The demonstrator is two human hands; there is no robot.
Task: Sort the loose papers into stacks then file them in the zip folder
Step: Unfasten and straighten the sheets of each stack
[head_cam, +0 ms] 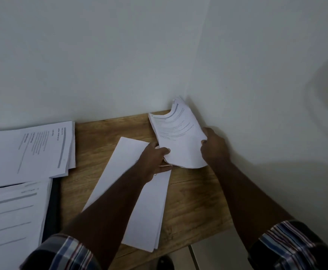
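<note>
Right now you hold a bundle of printed papers (178, 139) up off the wooden table (188, 201), close to the corner where the two walls (120, 55) meet. Your left hand (155, 160) pinches the bundle at its near left corner — thumb on top, fingers under. Your right hand (213, 147) is closed around the right edge. The top of the bundle bends back toward the wall.

Under your left arm lies a blank white stack (135, 191), flat on the table and turned at a slant. It sits just beside the bundle you hold.

Far to your left are two more piles with print on them — a back pile (32, 151) by the wall and a front pile (9, 215) nearer to you. A dark thing (54, 201) peeks out from under their right edges; you cannot tell what it is.

Your checked sleeves (295, 248) show at the bottom.
</note>
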